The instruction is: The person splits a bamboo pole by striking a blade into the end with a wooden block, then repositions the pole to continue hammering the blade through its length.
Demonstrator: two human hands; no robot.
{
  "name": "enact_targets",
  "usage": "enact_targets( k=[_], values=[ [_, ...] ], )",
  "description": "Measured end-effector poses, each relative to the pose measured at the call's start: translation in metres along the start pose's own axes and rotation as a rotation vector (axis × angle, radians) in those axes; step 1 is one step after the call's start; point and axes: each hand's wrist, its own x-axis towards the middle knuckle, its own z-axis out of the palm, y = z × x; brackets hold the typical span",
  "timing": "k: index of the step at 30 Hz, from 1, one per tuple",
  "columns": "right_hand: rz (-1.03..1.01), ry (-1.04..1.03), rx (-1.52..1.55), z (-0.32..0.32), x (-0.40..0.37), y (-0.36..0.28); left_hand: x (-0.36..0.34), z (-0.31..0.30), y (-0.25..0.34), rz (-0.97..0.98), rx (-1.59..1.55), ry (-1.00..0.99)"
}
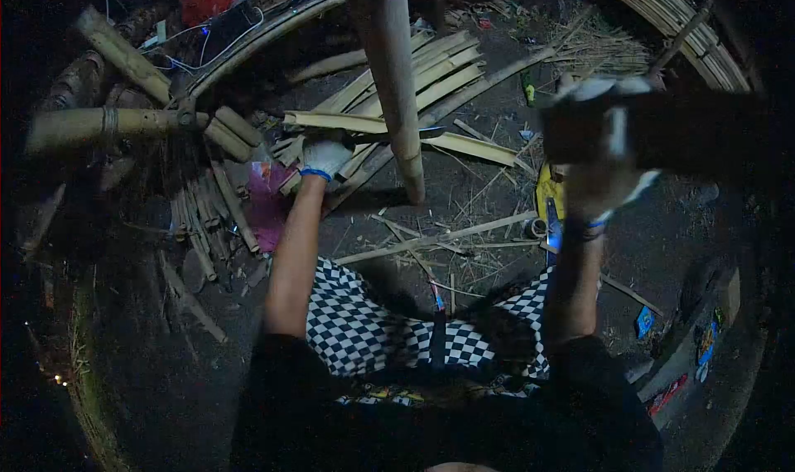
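My left hand point(325, 155), in a pale glove with a blue cuff, is closed around the dark handle end of a long knife point(431, 132). The blade points right and crosses an upright bamboo pole point(397, 91), beside split bamboo pieces point(472, 147). On the right, my raised right hand point(609, 170), gloved too and blurred, is closed on a large dark block point(679, 132). The block's far end fades into shadow. Below the hands are my legs in checkered trousers point(348, 319).
Split bamboo lengths point(447, 70) lie behind the pole. Left are a bamboo frame point(99, 128), thin sticks point(199, 223) and a pink bag point(267, 207). A yellow object point(548, 192) lies near my right arm; a bundle of strips point(662, 16) curves along the upper right.
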Motion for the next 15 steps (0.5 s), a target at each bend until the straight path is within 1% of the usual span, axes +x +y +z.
enact_targets(
  k=[1,2,3,4,5,6,7,8,9,10,11,13,14,15],
  values=[
    [-0.393,-0.163,-0.865,-0.005,-0.023,0.035,0.001,0.0,0.002,0.028,0.001,0.061],
    [-0.054,-0.11,-0.742,0.027,-0.056,0.026,-0.002,0.001,0.002,0.054,0.003,0.113],
    [0.285,-0.056,-0.606,0.058,-0.095,0.012,-0.007,-0.001,0.002,0.052,0.005,0.104],
    [0.881,-0.563,-0.494,0.059,-0.135,0.043,-0.005,-0.006,0.004,0.052,0.017,-0.004],
    [0.395,-1.067,-0.561,0.038,-0.186,0.089,0.003,-0.012,0.007,0.056,0.029,-0.099],
    [0.449,-0.995,-0.539,0.035,-0.198,0.075,0.001,0.019,-0.007,0.092,0.054,0.182],
    [0.48,-0.926,-0.514,0.037,-0.194,0.071,0.007,0.026,-0.013,0.237,0.192,0.501],
    [0.46,-0.946,-0.592,0.035,-0.174,0.055,0.012,0.026,-0.015,0.17,0.088,0.372],
    [0.641,-0.869,-0.425,0.031,-0.162,0.052,-0.001,0.034,-0.017,0.105,-0.019,0.203],
    [0.989,-0.699,-0.239,0.033,-0.131,0.028,0.003,0.024,-0.016,0.046,-0.081,0.036],
    [1.305,-0.498,-0.042,0.035,-0.091,-0.001,0.002,0.02,-0.013,0.048,-0.083,0.042],
    [0.921,-0.439,-0.329,0.028,-0.038,-0.026,-0.001,0.013,-0.007,0.114,0.033,0.188],
    [0.776,-0.312,-0.287,0.025,-0.019,-0.033,0.0,0.006,0.001,0.084,0.072,0.138],
    [0.632,-0.188,-0.246,0.02,-0.001,-0.038,0.002,-0.005,0.008,0.085,0.068,0.13]
  ],
)
